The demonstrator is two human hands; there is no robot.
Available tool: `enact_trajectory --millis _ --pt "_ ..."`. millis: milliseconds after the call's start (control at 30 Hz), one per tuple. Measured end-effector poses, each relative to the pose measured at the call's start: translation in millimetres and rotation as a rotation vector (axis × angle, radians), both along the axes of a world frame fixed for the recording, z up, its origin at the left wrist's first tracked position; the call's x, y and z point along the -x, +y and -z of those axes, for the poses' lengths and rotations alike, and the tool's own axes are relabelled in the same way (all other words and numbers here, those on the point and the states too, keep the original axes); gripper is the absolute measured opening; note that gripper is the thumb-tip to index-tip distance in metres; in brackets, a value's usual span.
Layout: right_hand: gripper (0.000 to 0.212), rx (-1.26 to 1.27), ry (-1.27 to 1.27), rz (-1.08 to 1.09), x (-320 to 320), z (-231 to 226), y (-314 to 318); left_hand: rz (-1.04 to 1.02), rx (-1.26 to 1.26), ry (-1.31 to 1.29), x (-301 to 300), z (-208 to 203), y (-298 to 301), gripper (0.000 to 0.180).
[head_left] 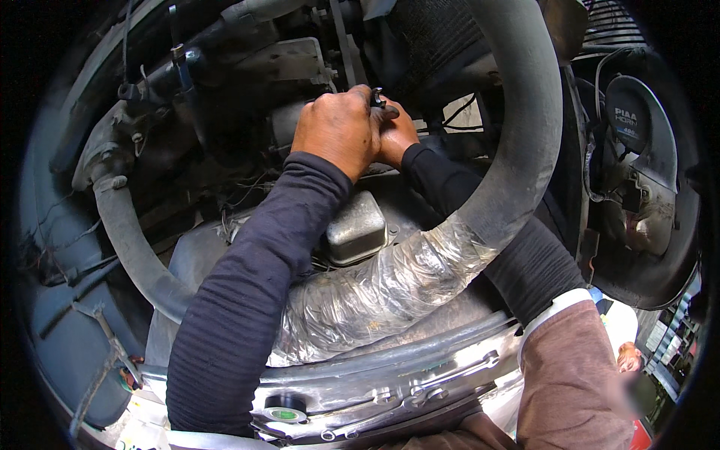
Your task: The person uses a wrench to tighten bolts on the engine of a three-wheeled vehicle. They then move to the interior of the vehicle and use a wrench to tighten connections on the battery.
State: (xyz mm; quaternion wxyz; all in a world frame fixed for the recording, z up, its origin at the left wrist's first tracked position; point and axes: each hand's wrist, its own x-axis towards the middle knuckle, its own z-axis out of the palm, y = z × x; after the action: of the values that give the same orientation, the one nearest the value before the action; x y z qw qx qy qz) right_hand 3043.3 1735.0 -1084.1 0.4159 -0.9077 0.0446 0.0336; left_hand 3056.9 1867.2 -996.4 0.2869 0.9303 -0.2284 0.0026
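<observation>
Both my hands are deep in an engine bay, close together beyond a thick curved hose (pixel 525 112). My left hand (pixel 336 131) is closed, its back toward me. A small dark metal end with an open jaw, like a wrench head (pixel 377 97), sticks out by its fingers. My right hand (pixel 397 136) is partly behind the left, touching or nearly touching it, and its fingers are mostly hidden. The right forearm passes under the hose. Below my hands stands a grey metal box (pixel 358 229). Silvery wrapping (pixel 390 289) covers the hose's lower stretch.
On the front metal ledge lie a black tape roll (pixel 285 409), a combination wrench (pixel 469 369) and other wrenches (pixel 341 433). A round horn (pixel 630 112) is at right. A narrower hose (pixel 135 240) and loose wires are at left. Another person (pixel 628 356) shows at lower right.
</observation>
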Motion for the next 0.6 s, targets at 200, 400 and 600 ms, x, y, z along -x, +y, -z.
enact_trajectory --millis 200,400,600 --pt "0.027 -0.004 0.016 0.012 -3 2 3 -0.002 -0.042 0.018 -2 -2 2 0.025" --pt "0.024 -0.264 -0.146 0.126 -13 49 -2 -0.029 -0.083 -0.018 -7 -7 -4 0.024" --pt "0.028 -0.055 -0.059 -0.138 10 -3 3 0.067 0.073 0.247 3 -28 35 0.037"
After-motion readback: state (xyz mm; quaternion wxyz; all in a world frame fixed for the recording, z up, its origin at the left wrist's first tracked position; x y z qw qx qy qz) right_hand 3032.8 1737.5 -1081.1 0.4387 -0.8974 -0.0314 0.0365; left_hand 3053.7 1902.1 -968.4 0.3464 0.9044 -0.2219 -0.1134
